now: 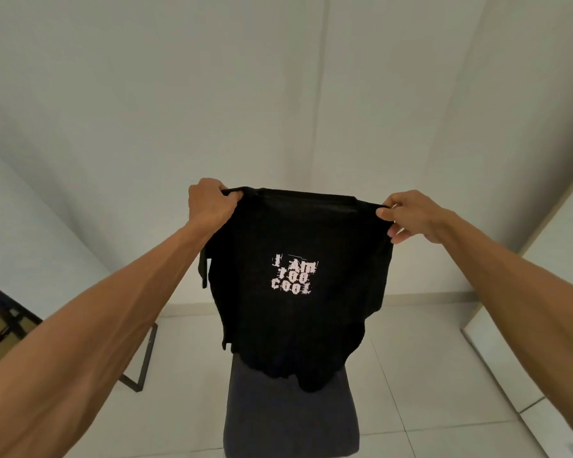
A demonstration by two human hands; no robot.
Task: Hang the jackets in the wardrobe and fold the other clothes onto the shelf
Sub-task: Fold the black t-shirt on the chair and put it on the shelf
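Observation:
A black T-shirt (295,325) with white lettering on its chest hangs spread out in the air in front of me. My left hand (209,201) grips its left shoulder, fingers curled round the cloth. My right hand (411,214) pinches the right shoulder between thumb and fingers. Both arms are stretched forward at about the same height. The shirt's hem hangs just above a dark grey seat (291,418). No wardrobe shelf or jacket shows in this view.
The dark grey seat stands on a pale tiled floor (427,375) right below the shirt. A black metal frame (143,358) of a table stands at the left. A white panel (543,309) rises at the right. A plain wall (278,94) lies ahead.

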